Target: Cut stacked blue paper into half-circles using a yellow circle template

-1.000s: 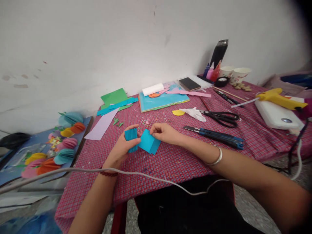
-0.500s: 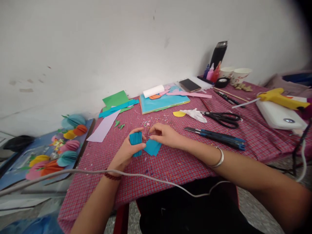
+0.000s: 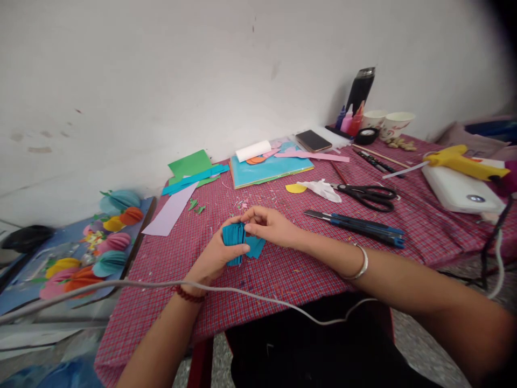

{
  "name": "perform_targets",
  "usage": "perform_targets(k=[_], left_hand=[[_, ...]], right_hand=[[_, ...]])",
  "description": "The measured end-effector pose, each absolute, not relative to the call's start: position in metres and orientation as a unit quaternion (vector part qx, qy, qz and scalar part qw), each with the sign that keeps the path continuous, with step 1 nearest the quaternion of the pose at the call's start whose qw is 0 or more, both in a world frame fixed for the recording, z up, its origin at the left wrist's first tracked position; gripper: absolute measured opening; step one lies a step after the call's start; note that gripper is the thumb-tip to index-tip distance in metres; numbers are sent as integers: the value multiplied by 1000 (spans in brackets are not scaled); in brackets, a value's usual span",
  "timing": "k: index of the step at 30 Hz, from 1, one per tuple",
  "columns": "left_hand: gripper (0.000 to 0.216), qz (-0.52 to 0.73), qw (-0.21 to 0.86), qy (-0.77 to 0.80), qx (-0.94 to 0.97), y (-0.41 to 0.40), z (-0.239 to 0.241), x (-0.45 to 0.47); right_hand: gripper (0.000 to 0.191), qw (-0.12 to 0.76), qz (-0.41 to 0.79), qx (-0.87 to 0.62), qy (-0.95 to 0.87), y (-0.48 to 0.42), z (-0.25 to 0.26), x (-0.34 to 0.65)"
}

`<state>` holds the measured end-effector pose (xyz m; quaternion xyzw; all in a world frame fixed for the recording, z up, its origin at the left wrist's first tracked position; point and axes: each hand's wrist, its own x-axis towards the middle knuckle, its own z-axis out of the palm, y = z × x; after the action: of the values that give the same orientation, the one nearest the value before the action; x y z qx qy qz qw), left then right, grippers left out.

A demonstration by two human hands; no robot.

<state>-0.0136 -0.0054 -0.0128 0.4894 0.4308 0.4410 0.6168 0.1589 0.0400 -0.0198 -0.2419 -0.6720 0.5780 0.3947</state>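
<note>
My left hand (image 3: 218,253) grips a pleated, fan-folded strip of teal paper (image 3: 234,241), held upright over the red checked tablecloth (image 3: 283,269). My right hand (image 3: 270,225) pinches the unfolded end of the same strip against the pleated stack; a flat teal part (image 3: 256,247) pokes out beneath its fingers. A silver bangle sits on my right wrist and a red bead band on my left.
Black scissors (image 3: 369,194) and a blue utility knife (image 3: 359,223) lie to the right. Sheets of coloured paper (image 3: 270,167), a phone (image 3: 314,141), cups, a yellow glue gun (image 3: 464,161) and a white cable (image 3: 242,293) are around. Paper ball decorations (image 3: 97,242) lie at left.
The flat end of the teal strip has been folded in toward the pleated stack. My hands have come together, and the loose flat part showing has shrunk.
</note>
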Motion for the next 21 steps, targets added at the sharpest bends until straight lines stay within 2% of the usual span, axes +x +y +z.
perform_targets(k=[2, 7, 11, 16, 21], left_hand=[[64, 442, 619, 434, 483, -5, -13, -14], [66, 431, 623, 441, 482, -4, -14, -16], [66, 427, 623, 439, 486, -4, -13, -18], [65, 451, 639, 428, 452, -4, -8, -19], [60, 477, 642, 431, 418, -3, -9, -18]], right_hand=[[12, 391, 579, -246, -672, 40, -21, 159], [21, 386, 551, -255, -695, 45, -26, 159], [17, 374, 534, -270, -709, 48, -27, 161], [9, 362, 568, -286, -681, 49, -24, 162], [10, 392, 575, -239, -677, 49, -23, 162]])
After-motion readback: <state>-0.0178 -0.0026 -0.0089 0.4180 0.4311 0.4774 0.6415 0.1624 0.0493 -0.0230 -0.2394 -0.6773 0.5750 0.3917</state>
